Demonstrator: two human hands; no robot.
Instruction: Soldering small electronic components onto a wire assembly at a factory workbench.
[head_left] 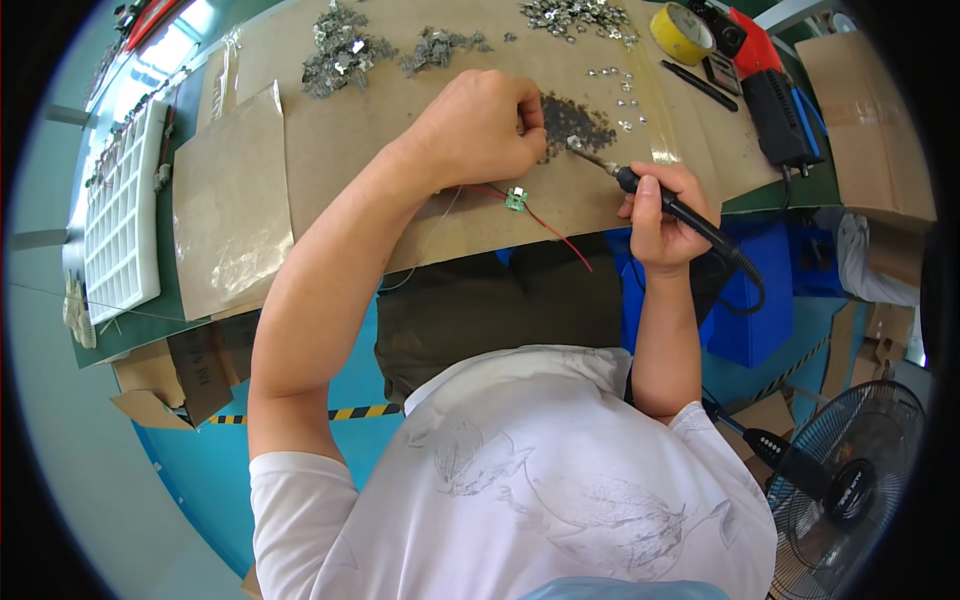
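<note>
My right hand [668,218] grips a soldering iron [703,228] with a black handle and cord. The iron's tip is at a small silver part beside a patch of tiny dark pieces [592,126] on the brown cardboard. My left hand [478,128] rests closed at the left side of that patch; what its curled fingers hold, if anything, is hidden. Just below it lies a small green circuit board [516,199] with red wires [560,236], one reaching past the table's front edge. A thin grey wire [445,222] hangs from under my left wrist.
Heaps of small metal parts [342,50] lie at the back, with loose silver pieces [625,103] farther right. Yellow tape [682,34], a black pen [698,85] and a black-and-blue device [782,118] sit at right. A white gridded tray [125,215] stands left; a fan [850,490] stands lower right.
</note>
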